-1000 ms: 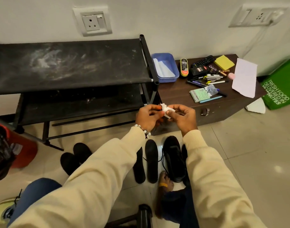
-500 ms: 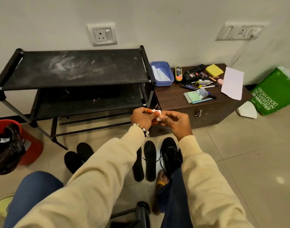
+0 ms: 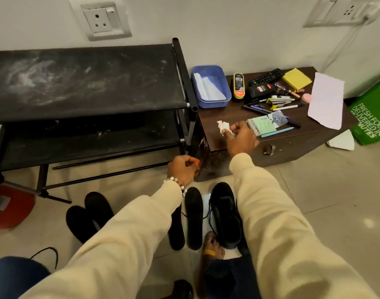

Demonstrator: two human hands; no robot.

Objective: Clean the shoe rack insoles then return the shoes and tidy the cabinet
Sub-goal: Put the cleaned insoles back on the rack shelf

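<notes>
Two black insoles [image 3: 193, 219] are lying side by side on the floor beside a black laced shoe [image 3: 224, 214], while the dusty black shoe rack [image 3: 85, 83] is standing bare against the wall.

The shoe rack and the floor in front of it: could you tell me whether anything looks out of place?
Yes. The shoe rack holds no shoes, and its top shelf is smeared with whitish dust. Loose black insoles and a black shoe lie on the floor.
</notes>
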